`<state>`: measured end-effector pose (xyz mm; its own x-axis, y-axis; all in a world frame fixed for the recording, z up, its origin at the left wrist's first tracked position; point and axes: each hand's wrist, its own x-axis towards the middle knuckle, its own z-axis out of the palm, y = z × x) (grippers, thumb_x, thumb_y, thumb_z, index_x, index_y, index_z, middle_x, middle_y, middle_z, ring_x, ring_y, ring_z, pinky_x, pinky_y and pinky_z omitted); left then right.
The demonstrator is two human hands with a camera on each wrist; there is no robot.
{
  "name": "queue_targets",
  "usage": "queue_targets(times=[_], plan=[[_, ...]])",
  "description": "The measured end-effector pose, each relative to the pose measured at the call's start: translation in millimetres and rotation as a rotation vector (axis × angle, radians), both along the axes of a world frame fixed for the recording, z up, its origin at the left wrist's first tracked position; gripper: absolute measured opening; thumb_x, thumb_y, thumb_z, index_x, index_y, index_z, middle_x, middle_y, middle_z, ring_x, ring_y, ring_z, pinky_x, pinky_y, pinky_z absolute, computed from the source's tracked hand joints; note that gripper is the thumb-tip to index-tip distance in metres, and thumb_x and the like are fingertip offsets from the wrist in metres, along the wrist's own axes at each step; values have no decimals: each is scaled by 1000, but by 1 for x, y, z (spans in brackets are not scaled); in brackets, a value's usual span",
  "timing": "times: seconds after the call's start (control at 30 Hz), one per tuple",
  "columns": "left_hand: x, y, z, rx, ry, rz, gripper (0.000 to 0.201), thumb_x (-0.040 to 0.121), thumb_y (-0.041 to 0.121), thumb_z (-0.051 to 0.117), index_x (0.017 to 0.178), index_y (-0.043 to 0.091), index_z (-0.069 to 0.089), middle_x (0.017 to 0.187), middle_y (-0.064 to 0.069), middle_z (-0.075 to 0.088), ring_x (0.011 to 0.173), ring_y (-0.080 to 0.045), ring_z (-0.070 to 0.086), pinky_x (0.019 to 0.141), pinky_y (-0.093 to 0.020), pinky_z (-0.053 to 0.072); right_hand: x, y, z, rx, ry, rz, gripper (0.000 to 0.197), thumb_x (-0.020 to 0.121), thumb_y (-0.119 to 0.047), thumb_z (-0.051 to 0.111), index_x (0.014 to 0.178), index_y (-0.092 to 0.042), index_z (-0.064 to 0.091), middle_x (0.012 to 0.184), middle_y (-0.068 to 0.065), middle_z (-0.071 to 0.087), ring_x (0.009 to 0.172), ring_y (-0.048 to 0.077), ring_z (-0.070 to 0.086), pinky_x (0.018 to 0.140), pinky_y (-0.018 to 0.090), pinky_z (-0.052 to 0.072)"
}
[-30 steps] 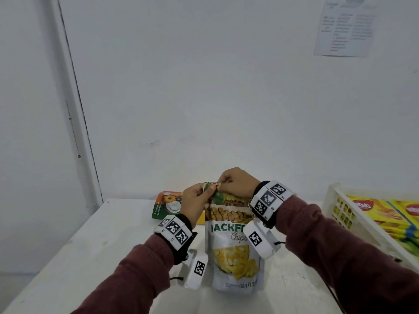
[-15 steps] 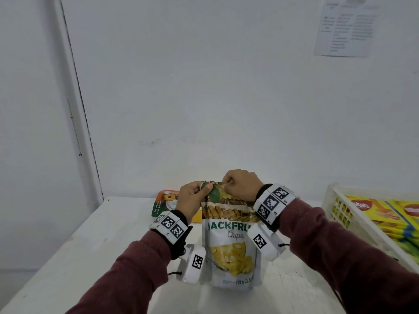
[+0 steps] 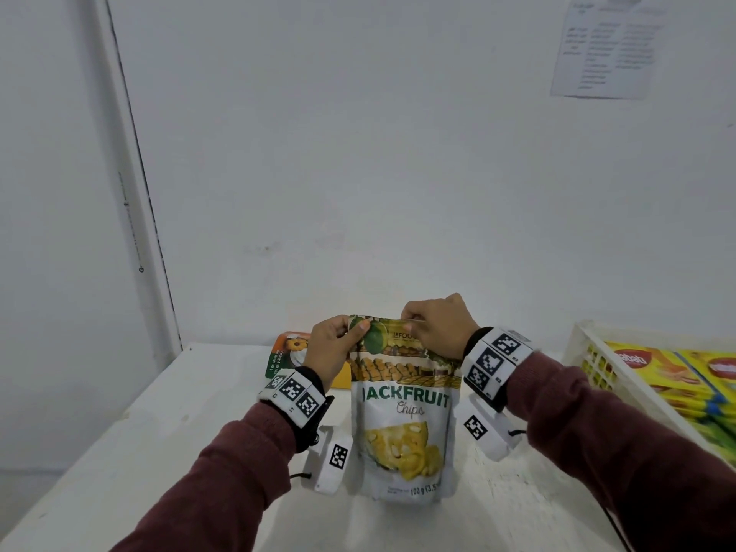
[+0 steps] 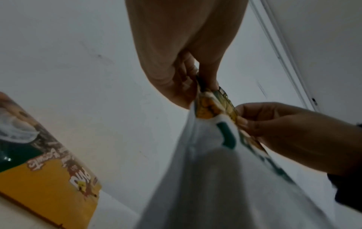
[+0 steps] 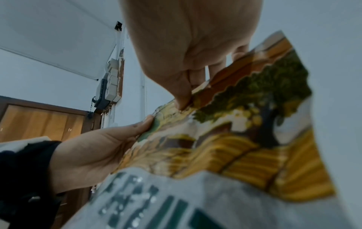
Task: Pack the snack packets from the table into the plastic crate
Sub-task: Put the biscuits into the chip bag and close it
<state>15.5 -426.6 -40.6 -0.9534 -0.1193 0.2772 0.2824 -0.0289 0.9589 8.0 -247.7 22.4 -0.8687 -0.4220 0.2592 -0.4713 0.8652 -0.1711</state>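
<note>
A white jackfruit chips packet stands upright over the middle of the white table; I cannot tell whether its bottom touches. My left hand pinches its top left corner, thumb in front. My right hand pinches the top edge further right. In the left wrist view my left hand and right hand both grip the packet at its top. The right wrist view shows my right hand and left hand on the packet. The white plastic crate stands at the right.
An orange and green snack packet lies flat at the back of the table behind my left hand, also visible as the yellow packet. Several yellow packets lie in the crate. A white wall rises just behind the table.
My hands have moved apart along the packet's top edge, pulling it flat so the whole front shows. The packet has risen slightly.
</note>
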Motion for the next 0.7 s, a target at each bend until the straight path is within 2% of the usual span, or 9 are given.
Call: queue_targets(times=[0.07,0.17,0.27,0.4,0.57,0.63,0.7], plan=[[-2,2,0,-13,-2,4,18,87,11,61,76,-3,60,81,-22,64,78,-30,61,82,-54,49,0,-2,-3,-11,23,-16,18,95,-26,44,103,-22,60,99,-4,69,95,18,60,100,34,21],[-4,-1,-2,-25,-8,19,19,87,13,61,79,-4,59,84,-26,62,81,-32,60,80,-55,49,-3,1,-3,-35,12,-56,21,93,-36,47,104,-24,61,104,-7,66,100,15,58,100,34,23],[-5,-6,-5,-26,-5,19,21,87,15,62,75,-2,57,82,-26,60,80,-32,58,77,-49,47,-4,11,-1,-30,-20,-76,23,93,-39,48,103,-23,61,104,-7,65,102,15,56,99,33,24],[-7,-4,-5,-41,5,0,33,88,15,61,87,-17,57,85,-28,60,81,-32,60,80,-54,50,-3,13,-10,-62,45,-72,10,95,-33,46,88,-29,53,88,-11,60,86,14,55,103,34,23],[-9,-6,-8,-36,-4,9,41,87,20,62,87,-20,54,82,-24,58,80,-31,59,83,-59,47,-2,27,-11,-122,37,-140,18,93,-41,48,93,-29,61,101,-9,67,100,14,58,97,32,23],[-9,-7,-8,-40,3,-1,42,87,22,63,86,-20,53,83,-25,58,80,-32,60,83,-60,47,-1,33,-18,-156,61,-141,16,93,-39,48,94,-29,60,96,-10,66,91,14,57,99,33,23],[-9,-4,-7,-45,6,-14,50,83,30,67,86,-18,53,83,-26,59,80,-32,59,82,-61,47,0,34,-25,-178,110,-131,14,94,-35,48,94,-27,59,91,-9,67,84,15,56,101,33,24]])
